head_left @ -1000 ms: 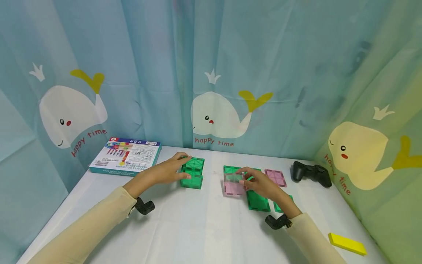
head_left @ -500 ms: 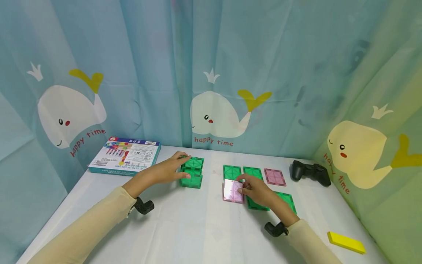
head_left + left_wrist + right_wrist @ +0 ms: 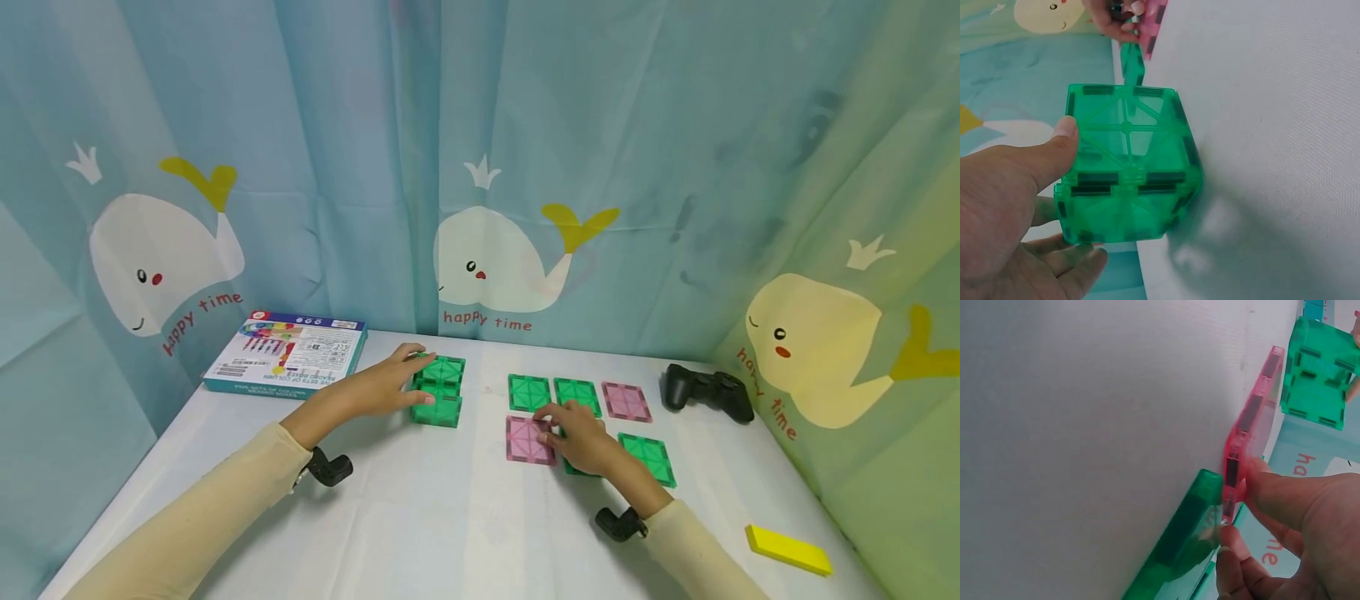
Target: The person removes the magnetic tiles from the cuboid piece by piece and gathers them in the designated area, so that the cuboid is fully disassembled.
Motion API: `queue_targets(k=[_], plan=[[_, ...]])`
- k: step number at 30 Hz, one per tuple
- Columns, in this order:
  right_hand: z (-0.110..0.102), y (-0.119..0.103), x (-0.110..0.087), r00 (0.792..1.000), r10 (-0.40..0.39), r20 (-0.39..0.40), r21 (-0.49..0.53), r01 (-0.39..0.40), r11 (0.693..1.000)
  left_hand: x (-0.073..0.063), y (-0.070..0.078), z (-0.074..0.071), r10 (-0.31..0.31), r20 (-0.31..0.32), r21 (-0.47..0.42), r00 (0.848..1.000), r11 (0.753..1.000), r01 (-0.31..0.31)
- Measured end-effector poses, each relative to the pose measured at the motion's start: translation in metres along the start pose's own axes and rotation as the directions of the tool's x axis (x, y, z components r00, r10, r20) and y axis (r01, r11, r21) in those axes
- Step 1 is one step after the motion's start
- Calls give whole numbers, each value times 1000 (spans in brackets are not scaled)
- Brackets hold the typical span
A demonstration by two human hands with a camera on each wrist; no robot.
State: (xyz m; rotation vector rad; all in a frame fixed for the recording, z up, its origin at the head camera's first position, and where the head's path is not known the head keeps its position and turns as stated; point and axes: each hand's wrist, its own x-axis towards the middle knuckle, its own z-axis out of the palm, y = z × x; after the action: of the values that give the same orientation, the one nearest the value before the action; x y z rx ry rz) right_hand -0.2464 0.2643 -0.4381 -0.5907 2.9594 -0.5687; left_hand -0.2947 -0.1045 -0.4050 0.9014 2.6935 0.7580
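My left hand steadies a boxy build of translucent green magnetic tiles, thumb on one edge and fingers round the opposite side. My right hand pinches a pink magnetic tile near its right edge. In the right wrist view the thumb lies against this pink tile, with a green tile close beside it. Behind the pink tile, two flat green tiles lie in a row with a second pink tile. Another green tile is partly covered by my right hand.
Right of my right hand lies one more green tile. A black game controller rests at the back right, a yellow block at the front right. A flat toy box sits at the back left, before the whale-print curtain.
The pink tile has gone from raised and tilted to lying flat in front of the green ones. My right hand came down with it. The left hand has stayed in place.
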Motion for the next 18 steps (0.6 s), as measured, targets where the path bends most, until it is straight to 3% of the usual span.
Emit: queue_targets(k=[5, 12, 18], plan=[[1, -1, 2, 1000, 9, 7, -25, -9, 1000, 0, -1, 0, 12, 4, 8, 1000, 1000, -12], [-1, -5, 2, 1000, 29, 5, -50, -29, 998, 2, -2, 0, -15, 13, 16, 1000, 1000, 14], [-6, -13, 4, 1000, 25, -9, -75, -25, 997, 5, -4, 1, 51, -21, 45, 998, 998, -50]])
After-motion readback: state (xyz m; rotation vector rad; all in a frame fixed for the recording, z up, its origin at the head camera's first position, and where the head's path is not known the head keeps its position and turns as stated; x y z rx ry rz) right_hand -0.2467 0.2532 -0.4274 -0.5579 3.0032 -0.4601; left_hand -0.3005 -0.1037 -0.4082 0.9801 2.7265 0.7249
